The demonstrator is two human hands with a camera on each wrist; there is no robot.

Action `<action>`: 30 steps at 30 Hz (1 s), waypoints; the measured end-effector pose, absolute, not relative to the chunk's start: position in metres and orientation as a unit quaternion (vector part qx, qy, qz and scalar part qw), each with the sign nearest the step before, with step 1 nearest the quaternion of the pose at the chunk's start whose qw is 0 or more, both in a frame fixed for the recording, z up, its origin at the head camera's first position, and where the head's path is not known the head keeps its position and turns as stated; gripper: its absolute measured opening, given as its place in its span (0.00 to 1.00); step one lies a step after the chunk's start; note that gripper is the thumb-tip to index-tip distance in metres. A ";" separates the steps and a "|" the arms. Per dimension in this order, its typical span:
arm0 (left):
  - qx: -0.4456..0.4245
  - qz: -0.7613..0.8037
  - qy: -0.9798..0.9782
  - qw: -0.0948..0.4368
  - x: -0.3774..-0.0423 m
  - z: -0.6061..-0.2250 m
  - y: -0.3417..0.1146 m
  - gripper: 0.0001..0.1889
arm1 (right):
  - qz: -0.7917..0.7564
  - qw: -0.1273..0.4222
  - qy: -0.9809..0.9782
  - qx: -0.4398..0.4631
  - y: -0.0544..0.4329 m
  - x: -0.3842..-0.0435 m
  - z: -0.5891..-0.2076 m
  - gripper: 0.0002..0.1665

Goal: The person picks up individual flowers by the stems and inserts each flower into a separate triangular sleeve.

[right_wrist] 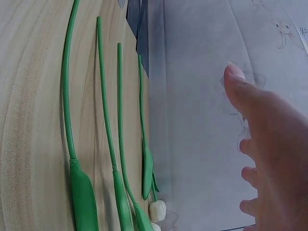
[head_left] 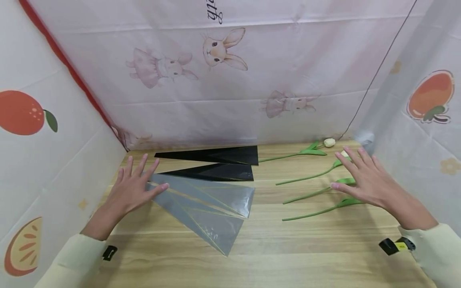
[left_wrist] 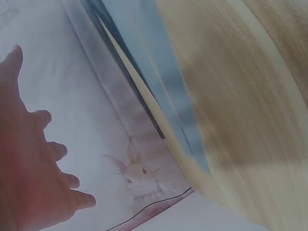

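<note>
My left hand (head_left: pixel 131 190) is held with fingers spread above the narrow ends of two translucent, gold-edged flower sleeves (head_left: pixel 225 196) and holds nothing. Behind these lie two black flower sleeves, a front one (head_left: pixel 225 173) and a back one (head_left: pixel 230 155). On the right, several artificial tulips with green stems lie in a row; the rearmost shows its white bloom (head_left: pixel 329 143). My right hand (head_left: pixel 371 184), fingers spread and holding nothing, hovers over their bloom ends and hides some blooms. The right wrist view shows this hand (right_wrist: pixel 284 154) apart from the tulip leaves (right_wrist: pixel 84 197).
Everything lies on a wood-grain table (head_left: pixel 273 256). A pale cloth with rabbit prints (head_left: pixel 216 88) hangs at the table's back edge. White cloths with fruit prints stand on the left (head_left: pixel 43 172) and right (head_left: pixel 428 160) sides. The rearmost tulip's stem end meets the back black sleeve.
</note>
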State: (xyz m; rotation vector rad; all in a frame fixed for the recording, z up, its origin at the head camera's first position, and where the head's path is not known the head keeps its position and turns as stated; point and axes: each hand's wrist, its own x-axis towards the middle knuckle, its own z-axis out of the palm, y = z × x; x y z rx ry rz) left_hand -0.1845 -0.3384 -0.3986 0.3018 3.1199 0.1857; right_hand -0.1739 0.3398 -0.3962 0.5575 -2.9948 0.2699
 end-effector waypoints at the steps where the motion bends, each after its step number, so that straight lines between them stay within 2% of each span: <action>1: 0.096 0.058 0.994 0.002 -0.184 -0.398 -0.338 0.49 | 0.088 0.044 -0.978 0.186 0.340 -0.174 -0.397 0.59; 13: 0.096 0.054 0.994 0.006 -0.188 -0.392 -0.336 0.49 | 0.113 0.033 -0.974 0.195 0.342 -0.181 -0.392 0.56; 18: 0.093 0.055 0.994 0.015 -0.193 -0.392 -0.332 0.51 | 0.141 -0.006 -0.975 0.172 0.341 -0.185 -0.388 0.55; 30: 0.097 0.051 0.993 0.032 -0.203 -0.395 -0.326 0.52 | 0.164 -0.022 -0.976 0.141 0.332 -0.196 -0.386 0.45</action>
